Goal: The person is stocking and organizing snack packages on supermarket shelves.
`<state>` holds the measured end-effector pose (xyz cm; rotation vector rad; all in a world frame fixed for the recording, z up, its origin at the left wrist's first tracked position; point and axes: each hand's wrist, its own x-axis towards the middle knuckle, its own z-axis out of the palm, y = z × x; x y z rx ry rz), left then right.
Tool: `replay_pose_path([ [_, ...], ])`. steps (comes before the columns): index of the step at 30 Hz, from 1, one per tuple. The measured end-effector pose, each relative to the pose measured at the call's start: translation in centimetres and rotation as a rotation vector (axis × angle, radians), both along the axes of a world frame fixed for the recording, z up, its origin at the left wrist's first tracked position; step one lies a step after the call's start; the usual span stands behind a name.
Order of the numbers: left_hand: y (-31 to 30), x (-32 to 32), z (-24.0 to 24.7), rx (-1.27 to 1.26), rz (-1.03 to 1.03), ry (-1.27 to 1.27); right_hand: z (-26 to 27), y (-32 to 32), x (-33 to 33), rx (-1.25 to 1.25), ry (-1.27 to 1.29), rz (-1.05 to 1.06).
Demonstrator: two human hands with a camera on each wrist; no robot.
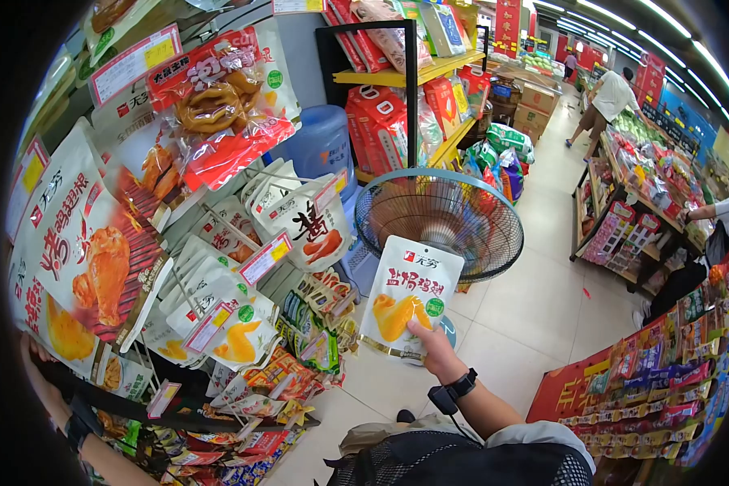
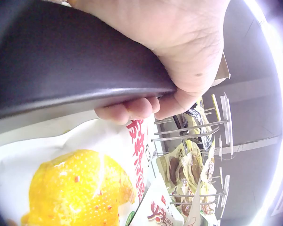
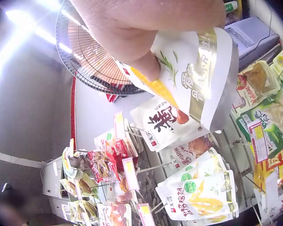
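In the head view my right hand [image 1: 439,350] pinches a white snack packet [image 1: 409,300] by its lower edge, thumb on the front, with yellow chicken wings printed on it. The right wrist view shows that hand [image 3: 146,28] over the packet [image 3: 205,84]. My left hand [image 1: 40,377] is at the far left, low beside the hanging packets. Close up in the left wrist view, this hand [image 2: 179,56] has its fingers curled round the edge of a dark, smooth panel [image 2: 80,61], near a white packet [image 2: 80,183] with a yellow picture.
Packets with price tags [image 1: 266,257] hang on hooks at the left. A caged fan [image 1: 439,223] stands just beyond the held packet. Snack racks [image 1: 664,389] line the right, and a person in a white top [image 1: 616,95] is farther down the tiled aisle [image 1: 518,300].
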<state>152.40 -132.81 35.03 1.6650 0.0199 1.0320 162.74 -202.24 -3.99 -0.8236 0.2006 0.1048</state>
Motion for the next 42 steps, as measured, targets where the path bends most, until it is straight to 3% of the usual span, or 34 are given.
replay_pose_path([
  [7,-2.4,0.4,0.0,-0.067,0.154,-0.05,0.6,0.6,-0.3,0.006,0.051,-0.054],
  [14,-0.8,0.0,0.2,0.04,0.062,0.011,1.6,2.1,-1.2,0.087,0.03,-0.079],
  [20,-3.5,0.4,0.0,-0.109,0.159,-0.054,2.0,2.6,-1.1,0.144,0.019,-0.078],
  [31,-2.7,0.3,0.3,-0.103,0.123,-0.009,2.5,3.0,-1.6,0.31,0.026,-0.046],
  [42,-4.2,0.6,0.0,-0.114,0.125,-0.072,1.9,3.1,-1.7,0.306,0.053,-0.008],
])
